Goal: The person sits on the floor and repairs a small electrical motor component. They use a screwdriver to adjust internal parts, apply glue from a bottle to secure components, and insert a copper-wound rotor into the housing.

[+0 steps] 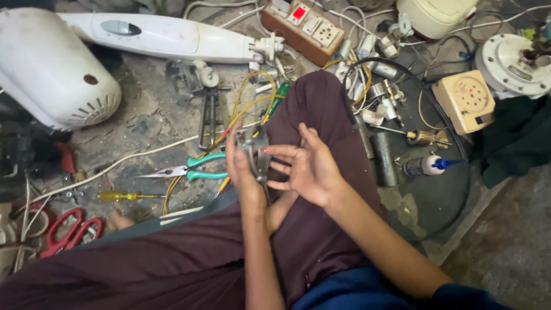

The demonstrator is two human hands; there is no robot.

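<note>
The left hand (242, 172) is closed around a small grey metal part (256, 150), fingers wrapped along its left edge, holding it upright above the person's lap. The right hand (307, 167) is open, palm turned toward the part, its fingertips touching the part's right side. Yellow wires (244, 109) run from the part up and away across the floor.

Both hands hover over the maroon trousers (321, 115) of the person, who sits on a grimy concrete floor (143, 123) strewn with tools. Just left of the left hand lie needle-nose pliers with teal handles (192, 169); farther left are a yellow-handled screwdriver (123, 196) and red-handled scissors (72, 229). A green-handled screwdriver (279, 97) lies by the knee. Above, a white fan motor housing (54, 69) and its long white stand (166, 37) lie on their sides, beside a brown extension board with a red switch (301, 26). To the right, well apart from the hands, sit a beige socket box (468, 100) and a small bottle with a blue nozzle (427, 165) on a dark round mat (430, 201).
</note>
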